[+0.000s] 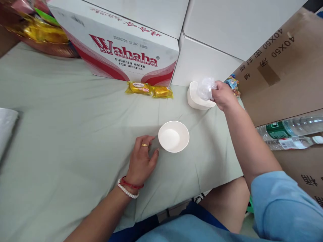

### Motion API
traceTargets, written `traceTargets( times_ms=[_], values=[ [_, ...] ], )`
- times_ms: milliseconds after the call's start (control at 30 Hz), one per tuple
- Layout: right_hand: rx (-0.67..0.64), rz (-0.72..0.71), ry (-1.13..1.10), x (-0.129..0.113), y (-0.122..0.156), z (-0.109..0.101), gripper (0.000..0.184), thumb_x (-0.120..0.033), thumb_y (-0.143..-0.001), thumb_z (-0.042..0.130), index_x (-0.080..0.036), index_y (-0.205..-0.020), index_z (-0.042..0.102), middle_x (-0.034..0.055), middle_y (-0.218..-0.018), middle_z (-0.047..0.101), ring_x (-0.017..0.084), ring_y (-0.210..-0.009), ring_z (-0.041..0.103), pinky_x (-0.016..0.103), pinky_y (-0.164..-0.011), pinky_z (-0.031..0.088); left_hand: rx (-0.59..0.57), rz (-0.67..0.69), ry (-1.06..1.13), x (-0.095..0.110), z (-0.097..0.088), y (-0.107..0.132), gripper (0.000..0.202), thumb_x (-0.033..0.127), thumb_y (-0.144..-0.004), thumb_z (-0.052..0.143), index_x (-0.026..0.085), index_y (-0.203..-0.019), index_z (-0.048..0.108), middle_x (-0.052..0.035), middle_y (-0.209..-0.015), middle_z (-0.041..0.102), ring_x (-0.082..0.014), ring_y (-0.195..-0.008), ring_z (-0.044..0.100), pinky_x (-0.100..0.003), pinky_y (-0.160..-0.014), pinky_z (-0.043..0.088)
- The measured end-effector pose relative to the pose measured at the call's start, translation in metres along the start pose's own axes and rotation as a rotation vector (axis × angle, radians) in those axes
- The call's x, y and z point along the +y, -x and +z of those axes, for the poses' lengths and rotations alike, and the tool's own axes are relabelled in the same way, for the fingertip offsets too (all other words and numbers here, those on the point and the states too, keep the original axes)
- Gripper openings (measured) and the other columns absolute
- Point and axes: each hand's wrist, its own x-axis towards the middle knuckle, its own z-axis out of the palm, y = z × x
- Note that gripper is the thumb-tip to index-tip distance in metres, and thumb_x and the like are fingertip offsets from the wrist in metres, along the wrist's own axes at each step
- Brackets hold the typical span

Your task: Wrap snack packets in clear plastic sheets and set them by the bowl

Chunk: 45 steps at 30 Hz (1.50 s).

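A round white bowl (184,134) stands upright on the pale green cloth. Just left of it rests my left hand (142,154), fingers bent and thumb apart, with nothing in its grasp; the fingertips are close to the rim. Farther back on the right, my right hand (224,95) pinches a crumpled piece of clear thin plastic (205,88). That plastic is over the opening of a white rounded rectangular tub (198,105), hiding part of its inside. Whether the plastic is a bag or loose film I cannot tell.
Behind the bowl lie yellow wrapped snacks (148,90), against a Wahaha water carton (126,50). A brown cardboard box (287,84) borders the right side, with plastic bottles (297,127) beside it. Colourful packets (232,82) sit past my right hand. A snack-filled basket (50,47) stands back left.
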Motion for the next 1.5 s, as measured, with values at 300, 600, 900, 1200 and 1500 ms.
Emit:
traceTargets(
  times_ms=[300,600,900,1200,1500],
  values=[
    [-0.406,-0.02,0.957,0.008,-0.038,0.057,0.052,-0.006,-0.088,0.064,-0.011,-0.139,0.057,0.0233,-0.125,0.07,0.037,-0.115,0.068,0.045,-0.096,0.054,-0.091,-0.032,-0.043,-0.005,0.002,-0.001,0.028,0.032,-0.097,0.056,0.018,-0.117,0.07,-0.0133,-0.123,0.063,-0.0297,-0.112,0.068,-0.047,-0.097,0.061],
    [-0.547,0.044,0.678,-0.009,-0.028,-0.014,0.053,-0.024,-0.088,0.073,-0.018,-0.14,0.067,0.0161,-0.136,0.072,0.027,-0.101,0.073,0.039,-0.088,0.059,-0.129,-0.042,0.049,-0.003,-0.003,-0.005,0.023,0.023,-0.094,0.051,0.018,-0.103,0.071,-0.0117,-0.114,0.066,-0.026,-0.101,0.07,-0.044,-0.094,0.061],
    [-0.642,-0.566,0.127,-0.033,0.144,-0.01,0.042,-0.041,-0.101,0.068,-0.027,-0.141,0.066,0.013,-0.151,0.063,0.02,-0.106,0.072,0.034,-0.087,0.062,-0.125,-0.079,0.058,-0.003,-0.002,-0.007,0.026,0.029,-0.095,0.049,0.017,-0.1,0.072,-0.0116,-0.112,0.067,-0.0253,-0.097,0.071,-0.043,-0.091,0.061],
    [-0.336,-0.573,0.178,0.0,0.227,0.009,0.026,-0.017,-0.105,0.048,-0.025,-0.115,0.07,0.0089,-0.113,0.077,0.021,-0.103,0.071,0.036,-0.089,0.06,-0.129,-0.051,0.007,-0.006,-0.004,-0.01,0.032,0.041,-0.096,0.05,0.02,-0.098,0.074,-0.0095,-0.108,0.068,-0.0251,-0.093,0.072,-0.042,-0.087,0.062],
    [-0.26,0.107,0.277,0.052,0.212,-0.122,0.027,-0.046,-0.099,0.064,-0.021,-0.097,0.075,0.0018,-0.081,0.074,0.018,-0.069,0.064,0.029,-0.064,0.048,-0.123,-0.049,-0.035,-0.006,-0.005,-0.01,0.037,0.048,-0.097,0.049,0.022,-0.097,0.075,-0.0101,-0.109,0.071,-0.0268,-0.093,0.073,-0.044,-0.086,0.063]
  ],
)
